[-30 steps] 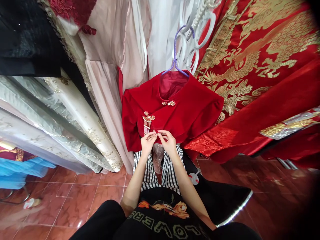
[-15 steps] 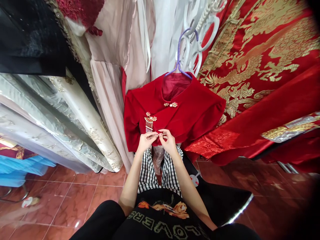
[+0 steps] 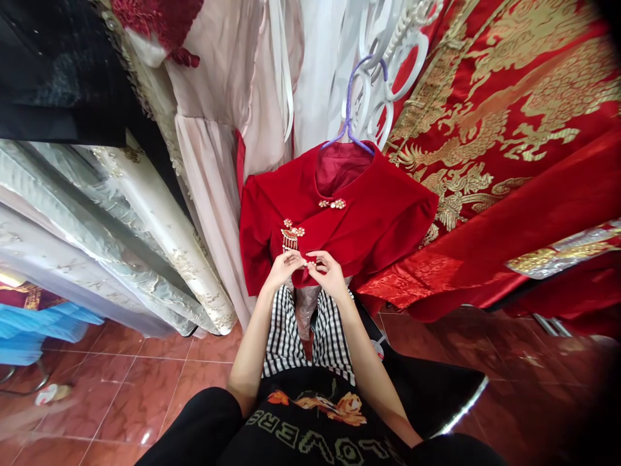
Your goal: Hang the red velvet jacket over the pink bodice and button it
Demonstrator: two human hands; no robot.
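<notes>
A short red velvet jacket (image 3: 354, 233) hangs on a purple hanger (image 3: 348, 103) hooked to a white looped rack. Its collar carries a jewelled flower clasp (image 3: 332, 204), and a beaded brooch with dangling strands (image 3: 291, 234) sits on the chest. At the jacket's lower front edge, my left hand (image 3: 285, 266) pinches one side of a small pearly clasp (image 3: 309, 263). Close beside it, my right hand (image 3: 327, 272) pinches the clasp's other side. Whether the two halves are joined is too small to tell.
Pale gowns (image 3: 208, 155) hang at the left, and a red garment with gold embroidery (image 3: 504, 129) at the right. Black fabric with a sparkling edge (image 3: 431, 388) lies low at the right, over red floor tiles (image 3: 145, 388).
Both hands have shifted slightly. The pearly clasp between the fingertips shows more clearly, and my left fingers now cover the lower ends of the brooch strands.
</notes>
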